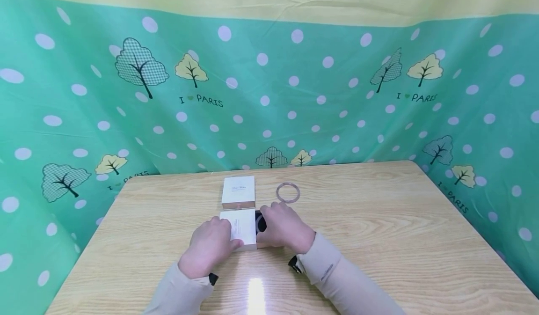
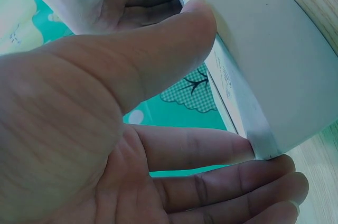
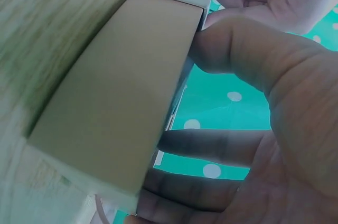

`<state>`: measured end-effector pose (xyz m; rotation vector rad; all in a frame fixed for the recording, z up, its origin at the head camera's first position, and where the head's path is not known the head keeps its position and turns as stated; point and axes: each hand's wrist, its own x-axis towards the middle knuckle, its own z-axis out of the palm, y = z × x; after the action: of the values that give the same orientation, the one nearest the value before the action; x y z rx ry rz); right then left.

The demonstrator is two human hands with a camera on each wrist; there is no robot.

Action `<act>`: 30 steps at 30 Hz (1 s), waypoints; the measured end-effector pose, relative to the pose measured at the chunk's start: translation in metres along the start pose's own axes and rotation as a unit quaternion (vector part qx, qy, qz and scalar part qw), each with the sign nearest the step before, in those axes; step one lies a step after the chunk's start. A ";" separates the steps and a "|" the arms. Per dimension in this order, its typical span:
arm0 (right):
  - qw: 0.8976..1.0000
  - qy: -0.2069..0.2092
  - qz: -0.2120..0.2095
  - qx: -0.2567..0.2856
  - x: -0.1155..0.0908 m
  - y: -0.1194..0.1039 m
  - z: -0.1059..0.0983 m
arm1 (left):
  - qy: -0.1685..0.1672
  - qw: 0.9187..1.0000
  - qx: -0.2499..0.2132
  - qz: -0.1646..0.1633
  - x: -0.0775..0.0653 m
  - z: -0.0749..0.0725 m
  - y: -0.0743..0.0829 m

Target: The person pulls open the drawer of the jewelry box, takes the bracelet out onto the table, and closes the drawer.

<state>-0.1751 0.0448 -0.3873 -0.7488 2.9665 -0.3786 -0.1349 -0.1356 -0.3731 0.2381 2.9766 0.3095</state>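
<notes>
A white box sleeve (image 1: 243, 227) with small print on top lies at the middle of the table. Out of its right end sticks a pinkish drawer (image 3: 116, 86) with a black inside, where part of a pale curved band shows. My left hand (image 1: 212, 242) grips the sleeve at its left part, thumb on the near side and fingers on the far side. With thumb and fingers on opposite sides, my right hand (image 1: 284, 227) holds the drawer and covers much of it in the head view.
Just behind stands a second white box (image 1: 238, 189), its drawer pushed in. A pinkish ring-shaped bangle (image 1: 298, 194) lies flat to its right. The wooden table (image 1: 379, 212) ends at a green dotted curtain (image 1: 345, 118) at the back and sides.
</notes>
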 end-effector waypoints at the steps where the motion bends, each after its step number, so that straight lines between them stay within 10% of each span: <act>1: 1.000 0.001 0.000 -0.004 0.000 0.000 0.000 | 0.000 1.000 0.000 -0.001 0.000 0.000 0.000; 30: 0.999 0.052 0.013 -0.012 -0.007 0.000 -0.004 | -0.007 1.000 0.000 -0.013 0.002 0.001 0.002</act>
<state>-0.1694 0.0492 -0.3833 -0.7136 3.0793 -0.3915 -0.1363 -0.1330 -0.3740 0.2004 2.9639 0.3023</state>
